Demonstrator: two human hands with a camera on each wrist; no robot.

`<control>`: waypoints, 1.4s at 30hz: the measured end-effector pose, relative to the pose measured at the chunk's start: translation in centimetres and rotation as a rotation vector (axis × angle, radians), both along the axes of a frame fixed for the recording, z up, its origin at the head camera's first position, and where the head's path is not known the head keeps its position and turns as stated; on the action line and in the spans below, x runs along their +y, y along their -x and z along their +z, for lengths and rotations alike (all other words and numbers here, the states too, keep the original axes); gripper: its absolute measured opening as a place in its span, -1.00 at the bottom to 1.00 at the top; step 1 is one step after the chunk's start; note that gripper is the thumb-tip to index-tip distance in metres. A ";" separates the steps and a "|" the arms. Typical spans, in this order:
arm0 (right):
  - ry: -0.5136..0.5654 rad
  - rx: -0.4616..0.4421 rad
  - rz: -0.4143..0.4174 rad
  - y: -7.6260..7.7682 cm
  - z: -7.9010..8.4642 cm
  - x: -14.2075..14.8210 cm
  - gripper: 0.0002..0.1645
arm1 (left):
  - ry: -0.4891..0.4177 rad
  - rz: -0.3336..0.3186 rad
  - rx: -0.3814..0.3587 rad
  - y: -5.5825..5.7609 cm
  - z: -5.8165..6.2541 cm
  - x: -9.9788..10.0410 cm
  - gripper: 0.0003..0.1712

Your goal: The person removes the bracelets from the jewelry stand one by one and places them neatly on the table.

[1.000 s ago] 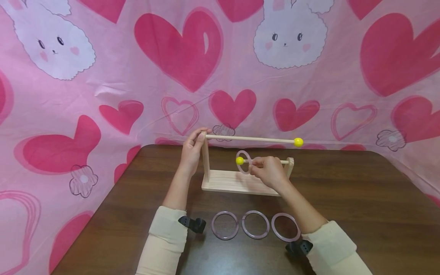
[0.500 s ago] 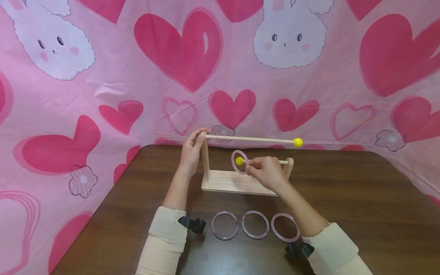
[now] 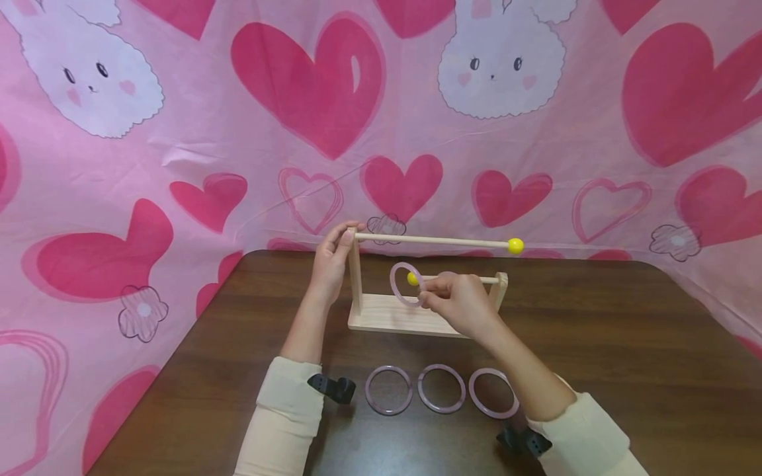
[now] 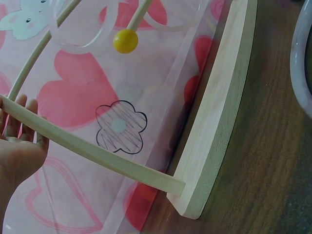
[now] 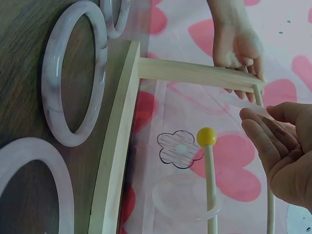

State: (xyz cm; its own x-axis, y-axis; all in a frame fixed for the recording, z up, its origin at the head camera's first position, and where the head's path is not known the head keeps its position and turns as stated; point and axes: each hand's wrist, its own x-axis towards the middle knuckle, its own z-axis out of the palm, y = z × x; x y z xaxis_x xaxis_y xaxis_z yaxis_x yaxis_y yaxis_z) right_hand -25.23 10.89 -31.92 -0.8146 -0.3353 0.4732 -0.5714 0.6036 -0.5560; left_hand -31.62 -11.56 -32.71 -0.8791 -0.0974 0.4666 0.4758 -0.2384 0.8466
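Brown table, heart-print cloth behind, left hand around post, right hand in pinch on ring

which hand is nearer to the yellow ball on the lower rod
Right: in the head view, the right hand is close by the lower yellow ball, on its right, pinching a ring; the left hand is farther off, up and left, holding the tall post.

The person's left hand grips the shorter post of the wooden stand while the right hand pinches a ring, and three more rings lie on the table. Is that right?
Not quite: the left hand grips the taller post, not the shorter post, as the head view shows. The right hand does pinch a ring, and three more rings lie on the table.
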 end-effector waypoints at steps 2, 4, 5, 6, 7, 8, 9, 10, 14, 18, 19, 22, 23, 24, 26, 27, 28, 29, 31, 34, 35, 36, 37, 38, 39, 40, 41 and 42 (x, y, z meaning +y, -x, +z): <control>0.003 0.004 0.011 -0.2 0.1 0.0 -0.90 | 0.000 0.000 -0.003 0.0 0.0 0.0 -0.71; 0.010 -0.004 0.015 -0.5 0.2 0.0 -0.90 | 0.002 0.001 -0.007 0.0 0.0 0.0 -0.71; 0.013 -0.009 0.014 -0.6 0.2 0.0 -0.91 | 0.001 0.000 -0.008 0.0 0.0 0.0 -0.71; 0.017 -0.011 0.015 -0.7 0.2 0.1 -0.92 | 0.000 0.000 -0.009 0.0 0.0 0.0 -0.71; 0.021 -0.009 0.016 -0.8 0.3 0.1 -0.92 | 0.000 -0.001 -0.009 0.0 0.0 0.0 -0.71; 0.026 -0.009 0.016 -0.9 0.3 0.2 -0.93 | 0.002 -0.002 -0.010 0.0 0.0 0.0 -0.71; 0.031 -0.009 0.017 -1.0 0.3 0.4 -0.93 | 0.003 -0.001 -0.010 0.0 0.0 0.0 -0.70; 0.036 -0.008 0.018 -1.1 0.3 0.5 -0.93 | 0.004 -0.002 -0.010 0.0 0.0 0.0 -0.70; 0.048 -0.026 0.014 -1.4 0.4 1.1 -0.91 | 0.005 0.000 -0.009 0.0 0.0 0.0 -0.71; 0.033 0.001 -0.004 -1.7 0.5 1.8 -0.90 | 0.001 0.001 -0.006 0.0 0.0 0.0 -0.71; 0.027 0.016 -0.009 -1.8 0.6 2.0 -0.90 | 0.002 0.000 -0.005 0.0 -0.1 0.0 -0.71; 0.019 0.055 -0.022 -2.0 0.6 2.7 -0.89 | 0.004 -0.002 -0.004 0.0 0.0 0.0 -0.73; 0.017 0.064 -0.028 -2.1 0.7 2.9 -0.89 | 0.005 -0.003 -0.004 0.0 0.0 0.0 -0.74; 0.014 0.068 -0.035 -2.1 0.7 3.1 -0.89 | 0.008 -0.003 -0.003 0.0 -0.1 0.0 -0.75; 0.010 0.066 -0.052 -2.3 0.8 3.7 -0.88 | 0.011 -0.005 -0.002 0.0 -0.1 0.0 -0.77; 0.008 0.058 -0.061 -2.3 0.8 4.0 -0.88 | 0.012 -0.005 -0.002 0.0 -0.1 0.0 -0.77; 0.007 0.051 -0.067 -2.4 0.8 4.2 -0.87 | 0.012 -0.004 -0.003 0.0 -0.1 0.0 -0.78; 0.005 0.043 -0.078 -2.4 0.9 4.6 -0.87 | 0.012 -0.004 -0.004 0.0 -0.1 0.0 -0.77; 0.007 0.029 -0.094 -2.5 1.1 5.2 -0.84 | 0.011 -0.005 -0.006 0.0 -0.1 0.0 -0.76; 0.026 0.004 -0.112 -2.5 1.4 6.1 -0.81 | 0.006 -0.004 -0.006 0.0 0.0 0.0 -0.73; 0.035 -0.008 -0.117 -2.5 1.5 6.4 -0.80 | 0.005 -0.003 -0.004 0.0 0.0 0.0 -0.72; 0.046 -0.020 -0.118 -2.6 1.6 6.6 -0.79 | 0.002 -0.003 -0.003 0.0 0.1 0.0 -0.71; 0.059 -0.033 -0.119 -2.6 1.7 6.9 -0.77 | 0.001 -0.002 0.000 -0.1 0.1 0.0 -0.70; 0.069 -0.043 -0.121 -2.7 1.8 7.2 -0.76 | -0.001 -0.001 0.002 -0.1 0.1 0.0 -0.70; 0.077 -0.050 -0.124 -2.7 1.8 7.5 -0.76 | -0.002 -0.001 0.004 -0.1 0.1 0.0 -0.70; 0.077 -0.049 -0.135 -2.8 1.9 7.8 -0.76 | -0.001 -0.001 0.005 -0.1 0.1 0.0 -0.69; 0.084 -0.058 -0.137 -2.8 1.9 8.0 -0.75 | 0.000 -0.003 0.007 0.0 0.1 0.0 -0.69; 0.087 -0.061 -0.142 -2.9 1.8 8.3 -0.75 | 0.001 -0.005 0.008 0.0 0.1 0.0 -0.69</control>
State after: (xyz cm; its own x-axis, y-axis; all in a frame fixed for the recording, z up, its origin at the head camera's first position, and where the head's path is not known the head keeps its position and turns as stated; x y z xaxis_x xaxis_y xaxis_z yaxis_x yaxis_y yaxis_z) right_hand -22.32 19.22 -30.08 -0.8791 -0.1748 0.4433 -0.4472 0.6243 -0.6406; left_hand -31.58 -11.57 -32.62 -0.8758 -0.0921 0.4739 0.4814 -0.2396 0.8431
